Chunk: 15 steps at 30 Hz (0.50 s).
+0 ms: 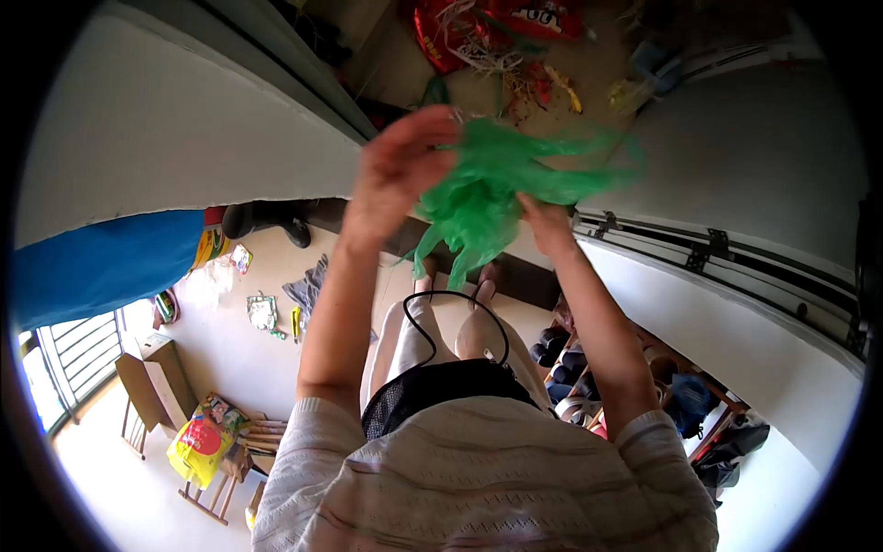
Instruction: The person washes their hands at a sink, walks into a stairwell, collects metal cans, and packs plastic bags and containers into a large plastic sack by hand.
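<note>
A bunched, thin green plastic bag [483, 189] hangs in front of me, its loose ends trailing right and down. My right hand [549, 221] holds its lower right side, with the fingers closed on the plastic. At the bag's upper left is my left hand [405, 161], raised and blurred by motion. Its fingers are smeared, and whether they grip the plastic cannot be made out.
Red packages [497, 32] and scattered scraps lie on the floor beyond the doorway. A shoe rack [575, 377] stands at right beside the white sliding door [681, 313]. Black boots [267, 221] are at left. A yellow bag [204, 440] rests at lower left.
</note>
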Available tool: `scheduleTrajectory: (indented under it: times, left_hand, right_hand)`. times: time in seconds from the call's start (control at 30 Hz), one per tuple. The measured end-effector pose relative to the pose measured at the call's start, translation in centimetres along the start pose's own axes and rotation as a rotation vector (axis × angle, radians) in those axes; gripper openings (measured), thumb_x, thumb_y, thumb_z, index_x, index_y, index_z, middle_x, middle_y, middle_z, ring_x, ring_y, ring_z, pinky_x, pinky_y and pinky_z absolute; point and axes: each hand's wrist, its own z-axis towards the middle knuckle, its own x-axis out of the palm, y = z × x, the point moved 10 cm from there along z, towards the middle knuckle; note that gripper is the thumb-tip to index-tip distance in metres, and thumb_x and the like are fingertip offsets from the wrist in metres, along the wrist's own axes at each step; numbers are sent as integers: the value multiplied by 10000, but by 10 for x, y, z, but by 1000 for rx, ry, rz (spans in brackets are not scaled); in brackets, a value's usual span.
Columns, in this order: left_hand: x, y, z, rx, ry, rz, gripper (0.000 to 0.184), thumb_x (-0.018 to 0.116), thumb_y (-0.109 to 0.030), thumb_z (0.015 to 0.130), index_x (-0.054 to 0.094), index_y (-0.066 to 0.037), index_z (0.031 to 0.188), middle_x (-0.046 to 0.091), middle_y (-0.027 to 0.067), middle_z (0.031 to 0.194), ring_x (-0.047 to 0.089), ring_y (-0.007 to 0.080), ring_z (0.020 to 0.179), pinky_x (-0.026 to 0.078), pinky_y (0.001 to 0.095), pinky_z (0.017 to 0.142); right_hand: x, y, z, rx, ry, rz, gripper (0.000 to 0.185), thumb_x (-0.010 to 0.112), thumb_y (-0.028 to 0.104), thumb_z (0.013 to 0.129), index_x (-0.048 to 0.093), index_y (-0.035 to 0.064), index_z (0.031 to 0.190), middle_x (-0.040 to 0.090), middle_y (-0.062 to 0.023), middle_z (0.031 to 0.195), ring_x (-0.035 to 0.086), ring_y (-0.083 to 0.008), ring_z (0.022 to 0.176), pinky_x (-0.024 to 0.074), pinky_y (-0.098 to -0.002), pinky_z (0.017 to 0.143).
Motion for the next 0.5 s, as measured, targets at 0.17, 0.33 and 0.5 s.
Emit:
scheduleTrajectory:
  times: [0.17, 0.33, 0.5]
  left_hand:
    - [-17, 99, -17, 69, -30, 503, 735, 682, -119, 650, 276, -12, 1253, 386, 129, 1209, 522, 181, 905, 435, 268, 766]
    - [13, 126, -8, -411, 106, 178, 615, 689, -160, 639, 412, 10, 1161, 519, 101, 1044, 535, 158, 816, 433, 258, 713]
    - [-91, 102, -12, -303, 12, 550, 295, 662, -129, 655, 594, 1, 911, 585, 43, 760, 526, 121, 697, 427, 239, 657]
  right_hand:
    - [4, 58, -10, -42, 123, 431, 292, 532, 153, 811, 456, 38, 1068, 505, -59, 1048, 504, -170, 926, 458, -324, 729]
    - [-49, 89, -26, 87, 2, 680, 295, 368, 196, 866, 425, 17, 1094, 490, -94, 1081, 481, -217, 979, 419, -350, 803]
    - [-159, 144, -30, -80, -199, 546, 309, 342, 189, 865, 439, 9, 1097, 491, -111, 1091, 470, -250, 992, 400, -400, 824]
